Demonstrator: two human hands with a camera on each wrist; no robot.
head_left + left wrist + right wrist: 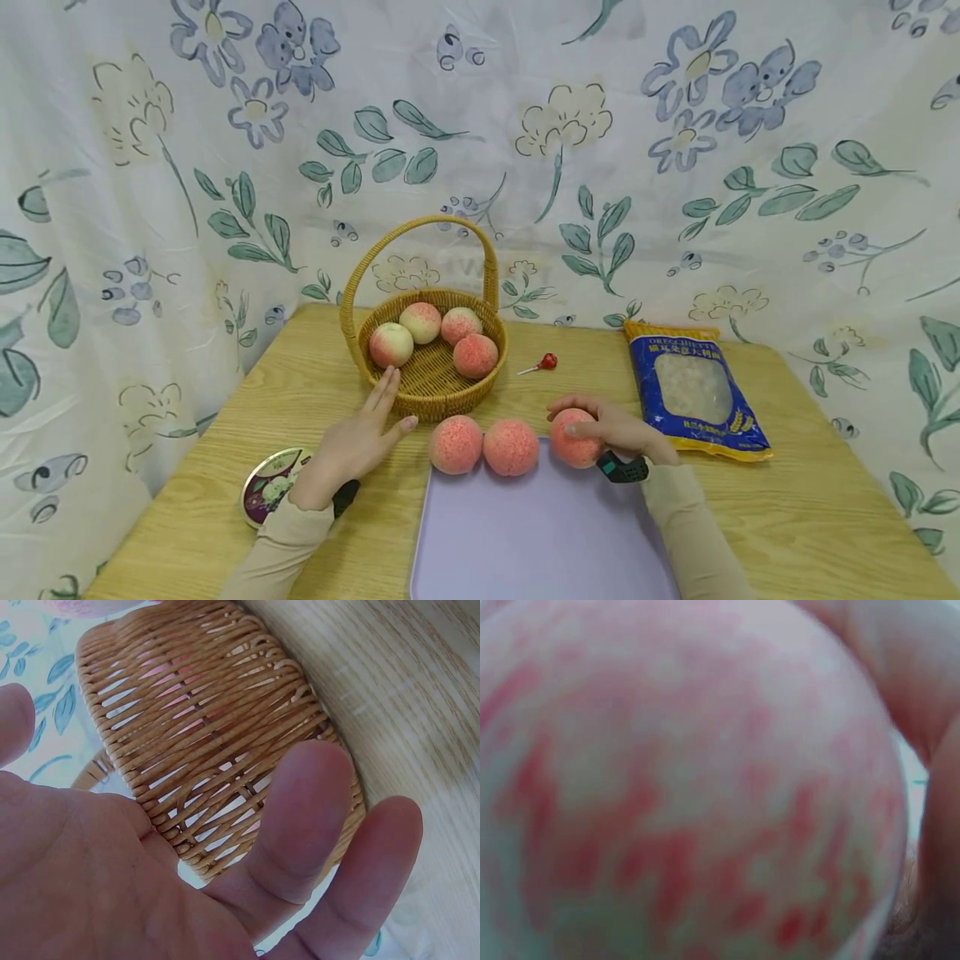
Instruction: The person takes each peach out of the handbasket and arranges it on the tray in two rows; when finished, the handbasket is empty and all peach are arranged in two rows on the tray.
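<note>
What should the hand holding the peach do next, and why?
Maybe the right hand should lift its peach toward the basket. That hand has its fingers around the peach, the basket shows bare woven floor beside its four peaches, and the left hand is by the rim, where it could perhaps steady things.

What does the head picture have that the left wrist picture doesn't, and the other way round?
Only the head view shows the flat lilac tray, the blue-and-yellow plastic pasta bag, the red round lollipop, the round purple container and the right hand holding a speckled pink peach.

Only the left wrist view shows the palm of the left hand and see-through gaps in the tan woven basket.

Both share that hand, that basket, the light wooden tabletop and the white leaf-patterned cloth.
</note>
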